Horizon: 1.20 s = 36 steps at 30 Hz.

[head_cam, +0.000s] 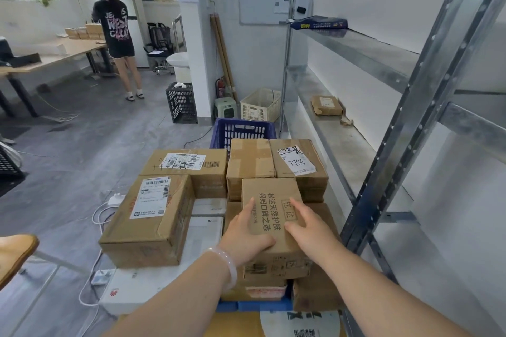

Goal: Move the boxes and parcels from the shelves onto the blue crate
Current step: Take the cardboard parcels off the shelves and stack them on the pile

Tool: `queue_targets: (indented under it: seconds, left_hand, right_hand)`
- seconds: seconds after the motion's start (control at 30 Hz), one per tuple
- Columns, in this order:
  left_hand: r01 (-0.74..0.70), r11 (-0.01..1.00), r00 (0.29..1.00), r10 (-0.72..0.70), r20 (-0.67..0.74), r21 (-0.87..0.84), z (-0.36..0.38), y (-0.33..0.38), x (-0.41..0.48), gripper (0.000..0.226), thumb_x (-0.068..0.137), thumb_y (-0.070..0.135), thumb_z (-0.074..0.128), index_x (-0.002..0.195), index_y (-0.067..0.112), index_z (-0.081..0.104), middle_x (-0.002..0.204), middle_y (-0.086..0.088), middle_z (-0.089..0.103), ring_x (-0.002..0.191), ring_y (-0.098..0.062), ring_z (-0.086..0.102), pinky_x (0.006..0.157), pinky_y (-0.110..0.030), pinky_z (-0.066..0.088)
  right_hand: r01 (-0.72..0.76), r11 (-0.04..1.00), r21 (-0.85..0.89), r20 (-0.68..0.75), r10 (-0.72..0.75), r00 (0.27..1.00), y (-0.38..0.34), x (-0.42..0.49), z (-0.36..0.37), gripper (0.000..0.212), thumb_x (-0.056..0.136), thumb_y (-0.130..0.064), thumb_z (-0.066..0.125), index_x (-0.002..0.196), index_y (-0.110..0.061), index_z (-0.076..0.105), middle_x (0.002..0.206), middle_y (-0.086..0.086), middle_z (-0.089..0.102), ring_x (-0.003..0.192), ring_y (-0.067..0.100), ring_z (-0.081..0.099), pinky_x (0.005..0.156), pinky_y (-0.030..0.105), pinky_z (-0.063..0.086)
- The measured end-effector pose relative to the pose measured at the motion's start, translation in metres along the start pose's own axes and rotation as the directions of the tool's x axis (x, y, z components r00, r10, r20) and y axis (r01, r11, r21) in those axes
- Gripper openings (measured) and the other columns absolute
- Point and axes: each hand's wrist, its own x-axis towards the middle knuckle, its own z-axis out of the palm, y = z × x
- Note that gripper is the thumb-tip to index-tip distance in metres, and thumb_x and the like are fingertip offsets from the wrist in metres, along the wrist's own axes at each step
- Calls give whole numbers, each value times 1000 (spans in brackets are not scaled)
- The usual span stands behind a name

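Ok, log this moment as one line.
state: printed box on stack | left hand: flat on it | right hand: flat on it | shelves: small parcel, blue package pending

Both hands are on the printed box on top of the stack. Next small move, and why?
Probably lift both hands off the printed box: the left hand and right hand lie flat on its top and it appears to rest on the stacked boxes. Then reach right for the brown parcel still on the middle shelf.
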Motion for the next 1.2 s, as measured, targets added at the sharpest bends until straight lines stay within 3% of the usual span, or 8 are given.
queue_targets:
  seconds: [0.23, 0.43, 0.67, 0.87, 0.93, 1.03, 1.1, 1.2]
  left_hand:
    - [-4, 1000, 999, 3, -42, -3, -25, -10, -1, 100, 76, 21, 75, 154, 34, 13, 134, 7, 47, 112, -8, 54, 85, -19, 46]
    - [-3, 1000, 999, 3, -34, -19, -35, -13, 3, 101, 77, 18, 74, 155, 33, 12, 126, 13, 50, 110, -6, 55, 95, -28, 50]
    - [10, 1000, 1000, -10, -13, -26, -38, -17, 2, 108, 67, 29, 76, 153, 40, 12, 134, 9, 47, 116, -11, 54, 99, -35, 51]
    - [-4, 1000, 1000, 4, -12, 0, -44, -16, 4, 119, 51, 49, 71, 152, 47, 7, 139, 10, 42, 122, -12, 49, 102, -39, 48]
    - [-30, 999, 999, 31, -36, 36, -51, -15, 5, 112, 56, 50, 71, 150, 52, 9, 144, 10, 41, 129, -13, 45, 104, -41, 46]
    - [-75, 990, 993, 86, -86, 118, -67, -15, -2, 103, 68, 55, 68, 151, 50, 6, 159, 7, 23, 147, -15, 19, 116, -47, 31]
    - [-68, 984, 983, 94, -157, 166, -81, -20, -7, 97, 79, 52, 68, 153, 44, 5, 162, 4, 12, 149, -15, 12, 119, -46, 21]
    - [-85, 954, 950, 165, -266, 287, -100, -31, -10, 90, 83, 56, 62, 154, 40, 9, 163, 4, 10, 149, -13, 8, 121, -42, 18]
  right_hand:
    - [6, 1000, -22, 11, -6, 1000, -14, 6, 24, 63, 97, -28, 53, 152, -38, 25, 151, -6, 35, 126, 10, 42, 101, 28, 41]
    - [12, 1000, -21, 17, -12, 1000, -20, 11, 32, 63, 97, -28, 54, 152, -38, 25, 151, -7, 35, 127, 9, 41, 101, 29, 40]
    - [16, 999, -44, 12, -16, 1000, -21, 12, 36, 63, 98, -29, 53, 153, -37, 24, 152, -7, 34, 130, 9, 39, 100, 26, 37]
    - [15, 995, -101, -2, -15, 1000, -29, 13, 31, 72, 92, -39, 60, 153, -41, 21, 159, -7, 21, 145, 13, 22, 117, 42, 26]
    - [49, 988, -147, -32, -54, 998, -35, 15, 31, 72, 92, -42, 60, 152, -42, 20, 161, -5, 16, 148, 12, 12, 120, 46, 19]
    - [157, 952, -265, -51, -176, 983, -52, 13, 39, 72, 92, -45, 58, 153, -41, 18, 161, -7, 16, 148, 12, 12, 120, 43, 18]
    - [221, 897, -382, -25, -249, 968, -65, 12, 50, 74, 91, -54, 54, 151, -46, 13, 162, -7, 12, 149, 15, 10, 121, 47, 19]
    - [227, 772, -594, -3, -285, 959, -87, 12, 65, 72, 92, -62, 44, 152, -44, 7, 164, -4, 2, 151, 20, -2, 121, 46, 5]
